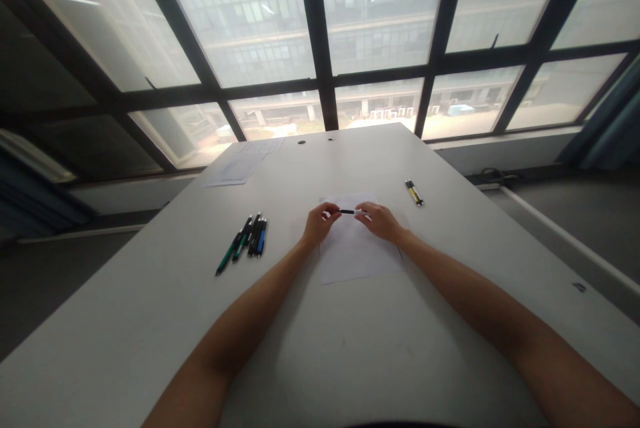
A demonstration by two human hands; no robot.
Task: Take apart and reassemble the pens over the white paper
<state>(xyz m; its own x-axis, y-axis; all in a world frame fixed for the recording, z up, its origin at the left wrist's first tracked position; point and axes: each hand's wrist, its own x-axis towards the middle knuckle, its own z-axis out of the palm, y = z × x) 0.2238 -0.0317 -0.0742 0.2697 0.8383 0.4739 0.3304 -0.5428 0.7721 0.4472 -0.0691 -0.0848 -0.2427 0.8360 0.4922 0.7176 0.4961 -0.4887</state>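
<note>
Faint marks on papers (pixel 235 168) at the far left of a white table (pixel 350 341) were too small and blurred to read; no word, number or brand was legible.

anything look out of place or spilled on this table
No spill stands out. Beside the left hand, the pens lie in an uneven bunch, one green pen jutting toward the near side. A small dark mark or item sits alone near the right edge of the table, too small to identify.
</note>
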